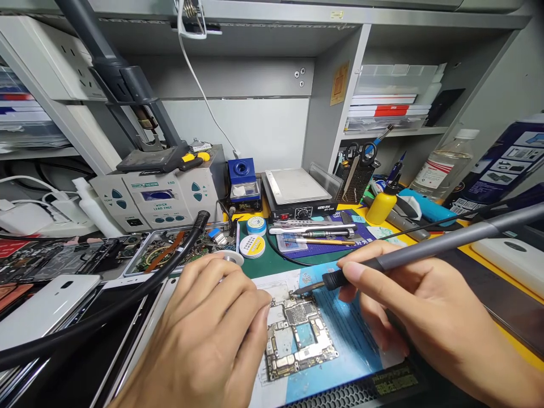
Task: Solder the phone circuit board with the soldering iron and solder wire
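**Soldering iron (pixel 442 245) pinched in the right hand (pixel 408 300) over a circuit board (pixel 300 354)**

The iron's grey shaft is held pen-fashion between the thumb and fingers of the right hand, and its tip is angled down to the board's upper edge; whether contact is made cannot be told. The left hand (pixel 208 334) is laid to the board's left, back upward, with fingers bent and drawn together; whether anything is pinched there cannot be told, as the fingertips are hidden.

The board, thin and roughly rectangular with a square cut-out, is set flat on a smooth blue-and-white sheet (pixel 352 334), beneath which a black honeycomb-textured panel (pixel 352 395) is partly seen. A ribbed black hose (pixel 170 277) is stretched across at the left.

On the grey control unit (pixel 170 192) behind, "QUICK", "LEAD FREE" and "ESD" can be read. "OPEN" is printed on a red-marked box (pixel 391 110) on the shelf. The writing on the round yellow-and-white tin (pixel 252 247) is too small to be read.
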Tool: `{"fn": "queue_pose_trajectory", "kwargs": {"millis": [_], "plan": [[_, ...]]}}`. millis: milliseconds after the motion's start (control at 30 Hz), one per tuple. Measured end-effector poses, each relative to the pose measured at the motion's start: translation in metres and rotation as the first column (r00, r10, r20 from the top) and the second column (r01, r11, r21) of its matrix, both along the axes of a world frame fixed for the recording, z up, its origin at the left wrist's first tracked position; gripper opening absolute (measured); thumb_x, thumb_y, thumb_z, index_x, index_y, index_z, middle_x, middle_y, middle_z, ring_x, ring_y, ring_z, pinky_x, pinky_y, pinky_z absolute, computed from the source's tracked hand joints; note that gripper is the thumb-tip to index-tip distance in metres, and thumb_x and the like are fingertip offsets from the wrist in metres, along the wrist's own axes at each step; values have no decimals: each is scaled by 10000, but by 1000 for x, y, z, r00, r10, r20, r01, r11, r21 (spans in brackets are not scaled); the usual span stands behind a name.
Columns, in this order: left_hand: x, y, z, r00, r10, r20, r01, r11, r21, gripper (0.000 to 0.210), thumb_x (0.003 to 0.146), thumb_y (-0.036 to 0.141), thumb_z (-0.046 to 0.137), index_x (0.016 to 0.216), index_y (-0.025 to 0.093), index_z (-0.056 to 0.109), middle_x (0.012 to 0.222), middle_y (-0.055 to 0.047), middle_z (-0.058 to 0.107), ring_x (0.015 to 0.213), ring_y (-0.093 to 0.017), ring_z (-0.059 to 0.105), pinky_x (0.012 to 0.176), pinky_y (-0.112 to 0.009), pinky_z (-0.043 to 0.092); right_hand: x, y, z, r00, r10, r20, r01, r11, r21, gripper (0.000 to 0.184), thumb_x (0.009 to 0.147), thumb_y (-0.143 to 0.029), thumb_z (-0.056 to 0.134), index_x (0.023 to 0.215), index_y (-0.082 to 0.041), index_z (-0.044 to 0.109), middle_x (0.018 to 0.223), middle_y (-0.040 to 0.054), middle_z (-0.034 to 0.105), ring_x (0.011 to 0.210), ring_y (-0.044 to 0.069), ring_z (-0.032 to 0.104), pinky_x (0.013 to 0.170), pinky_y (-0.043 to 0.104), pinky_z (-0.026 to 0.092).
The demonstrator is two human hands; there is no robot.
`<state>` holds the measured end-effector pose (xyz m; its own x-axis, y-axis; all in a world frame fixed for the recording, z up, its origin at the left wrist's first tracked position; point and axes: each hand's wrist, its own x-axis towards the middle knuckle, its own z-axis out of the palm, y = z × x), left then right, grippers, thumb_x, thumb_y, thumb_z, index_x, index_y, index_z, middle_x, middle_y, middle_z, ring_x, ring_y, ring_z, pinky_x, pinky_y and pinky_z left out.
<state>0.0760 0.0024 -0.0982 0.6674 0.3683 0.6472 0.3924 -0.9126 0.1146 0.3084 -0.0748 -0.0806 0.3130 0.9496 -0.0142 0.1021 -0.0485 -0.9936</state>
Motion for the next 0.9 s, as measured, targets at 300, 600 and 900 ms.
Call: {"fn": "queue_pose_trajectory", "kwargs": {"millis": [300,600,900], "plan": [[3,1,3,1000,-3,17,3,1000,3,133,919,59,597,913,169,673,792,-30,587,855,-194,538,899,-452,434,-2,0,2,997,42,-57,-42,999,2,191,741,-336,887,711,-227,733,432,-79,519,359,104,507,330,151,441],[3,1,0,1000,3,11,-3,1000,-6,138,915,44,597,929,158,674,804,-38,591,888,-206,545,914,-468,429,-5,0,2,998,65,-21,-65,998,17,245,821,-436,829,775,-216,729,462,-80,501,374,84,493,333,126,423],[2,0,2,1000,-6,19,6,1000,-1,140,919,48,601,919,164,680,792,-37,596,887,-203,545,902,-443,430,-5,0,1,999,51,-14,-50,998,27,213,782,-393,861,760,-218,743,475,-67,529,377,86,485,336,130,412]]}}
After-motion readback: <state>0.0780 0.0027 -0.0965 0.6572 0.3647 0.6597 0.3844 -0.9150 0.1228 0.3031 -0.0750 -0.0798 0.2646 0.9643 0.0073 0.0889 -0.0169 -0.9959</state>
